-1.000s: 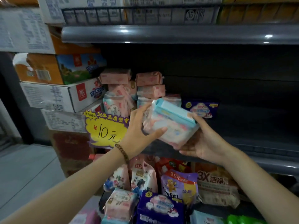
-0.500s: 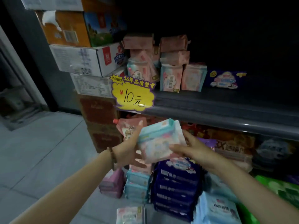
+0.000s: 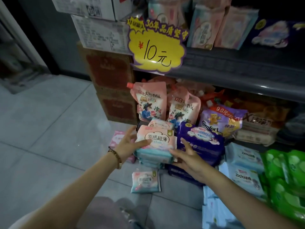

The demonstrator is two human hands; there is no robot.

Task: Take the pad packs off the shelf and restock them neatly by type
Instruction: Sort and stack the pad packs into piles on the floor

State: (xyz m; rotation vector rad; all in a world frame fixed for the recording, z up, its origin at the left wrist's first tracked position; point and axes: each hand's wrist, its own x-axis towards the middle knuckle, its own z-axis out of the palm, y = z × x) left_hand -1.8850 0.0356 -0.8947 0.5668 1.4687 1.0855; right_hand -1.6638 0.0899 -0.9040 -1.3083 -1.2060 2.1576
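A pink and teal pad pack (image 3: 156, 138) lies on top of a stack of like teal packs (image 3: 153, 157) on the floor. My left hand (image 3: 127, 144) holds its left end, thumb across the top and fingers behind. My right hand (image 3: 188, 156) touches its right front corner with straight, spread fingers. Purple pad packs (image 3: 201, 138) are stacked right beside it, and pink packs (image 3: 117, 138) sit behind my left hand. One more pink and teal pack (image 3: 146, 180) lies alone on the floor in front. On the shelf (image 3: 231, 70) above stand pink packs (image 3: 204, 27) and a purple one (image 3: 272, 33).
A yellow price sign (image 3: 156, 45) hangs from the shelf edge. Under the shelf are detergent pouches (image 3: 151, 103), a Comfort bag (image 3: 219, 121), blue wipes packs (image 3: 244, 162) and green packs (image 3: 287, 179). Cartons (image 3: 112, 96) are stacked at the left, grey tiled floor beyond.
Both hands carried the pack down from shelf height to the floor stack. It now lies flat on the teal packs, and my right hand has gone from holding it to touching it.
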